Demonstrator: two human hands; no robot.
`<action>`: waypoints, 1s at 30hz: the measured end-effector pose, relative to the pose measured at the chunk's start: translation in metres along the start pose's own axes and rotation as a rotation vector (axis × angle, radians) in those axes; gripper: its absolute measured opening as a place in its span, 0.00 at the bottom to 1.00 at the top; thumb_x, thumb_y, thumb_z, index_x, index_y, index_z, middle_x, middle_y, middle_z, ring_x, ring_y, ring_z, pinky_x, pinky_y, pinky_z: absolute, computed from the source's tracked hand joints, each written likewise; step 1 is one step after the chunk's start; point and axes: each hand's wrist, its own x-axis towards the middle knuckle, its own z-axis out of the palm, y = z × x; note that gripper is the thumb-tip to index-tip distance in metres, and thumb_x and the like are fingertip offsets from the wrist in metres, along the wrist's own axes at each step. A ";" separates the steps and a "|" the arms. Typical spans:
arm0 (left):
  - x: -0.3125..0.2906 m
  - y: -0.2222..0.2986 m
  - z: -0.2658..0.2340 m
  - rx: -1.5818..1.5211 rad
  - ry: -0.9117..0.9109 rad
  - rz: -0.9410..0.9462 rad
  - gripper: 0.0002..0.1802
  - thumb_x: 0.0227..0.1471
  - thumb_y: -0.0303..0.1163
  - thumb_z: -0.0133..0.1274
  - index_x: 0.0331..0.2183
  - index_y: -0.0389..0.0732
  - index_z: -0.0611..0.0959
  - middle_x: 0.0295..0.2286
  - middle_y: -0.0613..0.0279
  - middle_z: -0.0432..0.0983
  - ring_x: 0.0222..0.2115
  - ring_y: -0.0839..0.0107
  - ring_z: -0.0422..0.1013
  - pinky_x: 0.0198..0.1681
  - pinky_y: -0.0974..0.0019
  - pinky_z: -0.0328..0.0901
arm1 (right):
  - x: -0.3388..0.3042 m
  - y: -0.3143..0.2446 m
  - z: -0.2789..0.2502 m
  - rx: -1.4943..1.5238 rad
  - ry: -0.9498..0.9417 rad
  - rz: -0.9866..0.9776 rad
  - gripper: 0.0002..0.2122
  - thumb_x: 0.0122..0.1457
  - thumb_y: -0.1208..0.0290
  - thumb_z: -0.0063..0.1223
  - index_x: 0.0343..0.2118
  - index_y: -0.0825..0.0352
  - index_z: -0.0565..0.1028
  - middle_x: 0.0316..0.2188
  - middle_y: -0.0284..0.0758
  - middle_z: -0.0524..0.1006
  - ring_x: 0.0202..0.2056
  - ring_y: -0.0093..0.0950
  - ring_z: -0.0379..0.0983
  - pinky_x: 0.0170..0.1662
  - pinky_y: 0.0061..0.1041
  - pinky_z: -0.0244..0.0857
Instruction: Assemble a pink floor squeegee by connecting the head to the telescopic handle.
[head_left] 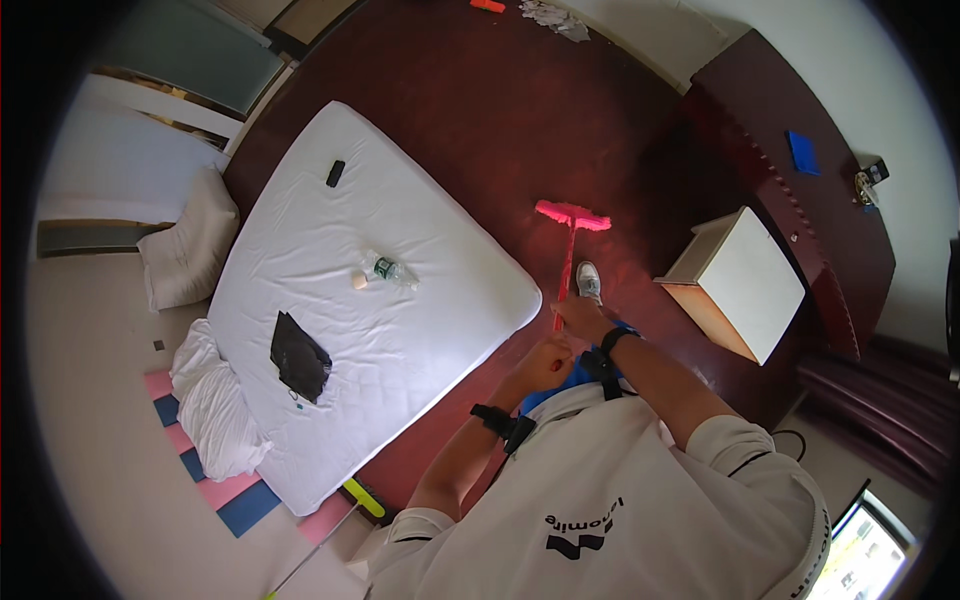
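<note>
Both my hands are closed around the red handle of a pink broom point(573, 214). My right hand point(585, 319) grips the handle farther along, closer to the broom head. Nearer my body, my left hand point(546, 364) is wrapped round the handle's end. The wide, bright pink head rests on the dark red floor point(590, 120), ahead of my shoe point(589, 281). Dark bands sit on both wrists.
Left of me stands a bed with a white mattress point(450, 215), holding a phone point(336, 174), a plastic bottle point(392, 270) and a black bag point(299, 357). On the right are a white-topped cabinet point(755, 280) and a dark red desk point(800, 110). Whitish scraps point(556, 19) lie far ahead.
</note>
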 end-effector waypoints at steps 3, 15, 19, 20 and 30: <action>0.041 -0.005 -0.008 0.000 0.041 -0.068 0.12 0.39 0.20 0.48 0.13 0.35 0.64 0.14 0.52 0.59 0.20 0.55 0.59 0.27 0.58 0.57 | 0.024 0.029 -0.016 -0.001 -0.022 0.055 0.11 0.37 0.68 0.59 0.25 0.64 0.72 0.24 0.45 0.73 0.28 0.45 0.73 0.33 0.40 0.68; 0.222 -0.029 -0.066 0.086 0.054 -0.031 0.10 0.42 0.23 0.49 0.16 0.35 0.66 0.19 0.53 0.63 0.26 0.53 0.62 0.31 0.55 0.58 | 0.135 0.134 -0.112 0.151 0.088 0.037 0.04 0.44 0.71 0.53 0.23 0.63 0.71 0.22 0.43 0.73 0.28 0.43 0.72 0.31 0.40 0.67; 0.268 -0.049 -0.094 0.122 -0.021 -0.046 0.12 0.42 0.23 0.49 0.14 0.36 0.65 0.18 0.54 0.62 0.25 0.54 0.62 0.30 0.56 0.58 | 0.172 0.165 -0.126 0.171 0.173 0.058 0.04 0.46 0.70 0.52 0.24 0.63 0.71 0.22 0.42 0.73 0.28 0.42 0.73 0.31 0.39 0.67; 0.281 -0.054 -0.102 0.124 -0.046 -0.061 0.12 0.42 0.23 0.49 0.13 0.36 0.65 0.17 0.55 0.62 0.25 0.55 0.62 0.30 0.57 0.58 | 0.182 0.174 -0.131 0.178 0.152 0.096 0.04 0.47 0.70 0.51 0.24 0.62 0.72 0.23 0.42 0.74 0.29 0.42 0.73 0.31 0.39 0.67; 0.371 -0.097 -0.200 0.054 -0.065 0.044 0.11 0.43 0.24 0.49 0.14 0.36 0.69 0.17 0.54 0.63 0.24 0.56 0.62 0.30 0.57 0.58 | 0.279 0.190 -0.218 0.127 0.038 0.092 0.09 0.46 0.63 0.53 0.29 0.60 0.71 0.28 0.42 0.74 0.30 0.42 0.72 0.32 0.36 0.65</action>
